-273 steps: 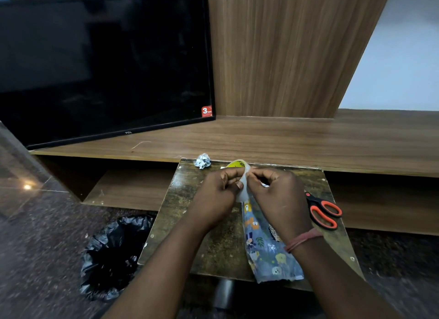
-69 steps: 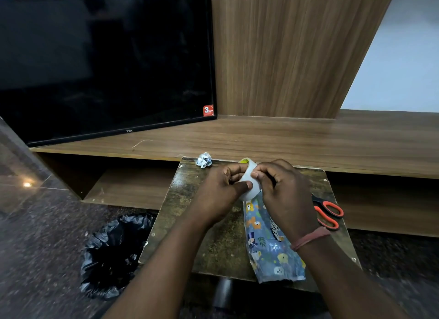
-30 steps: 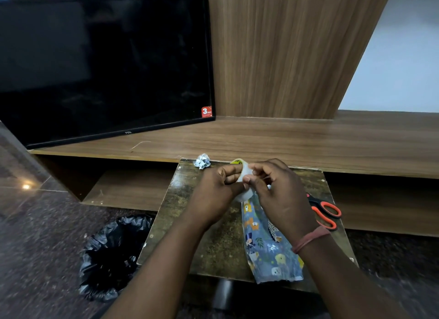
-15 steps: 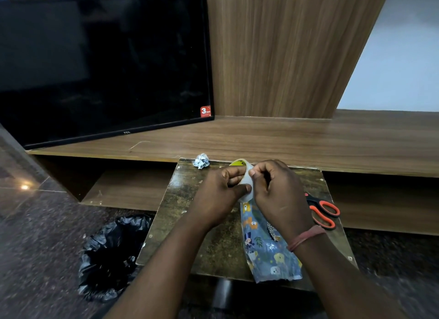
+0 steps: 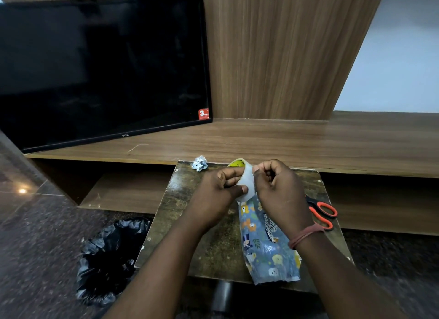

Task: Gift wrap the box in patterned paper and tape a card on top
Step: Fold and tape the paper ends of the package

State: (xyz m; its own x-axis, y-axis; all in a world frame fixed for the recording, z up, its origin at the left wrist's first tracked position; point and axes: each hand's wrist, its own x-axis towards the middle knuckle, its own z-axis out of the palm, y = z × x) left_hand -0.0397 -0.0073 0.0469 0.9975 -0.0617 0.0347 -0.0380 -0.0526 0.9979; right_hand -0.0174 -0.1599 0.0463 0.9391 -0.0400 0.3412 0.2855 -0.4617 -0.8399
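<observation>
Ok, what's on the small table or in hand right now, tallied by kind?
Tape roll, held in the left hand, right hand picking at it: 1
Wrapped box in patterned paper: 1
Orange-handled scissors: 1
Crumpled paper scrap: 1
Total: 4

Both forearms are bare from the bottom edge of the view up to the hands, with no sleeve showing on either. The right wrist wears a thin reddish-pink band (image 5: 306, 235), wound round in a couple of strands like thread or cord. The left hand (image 5: 219, 190) and the right hand (image 5: 279, 191) show short nails and carry no rings or gloves.
</observation>
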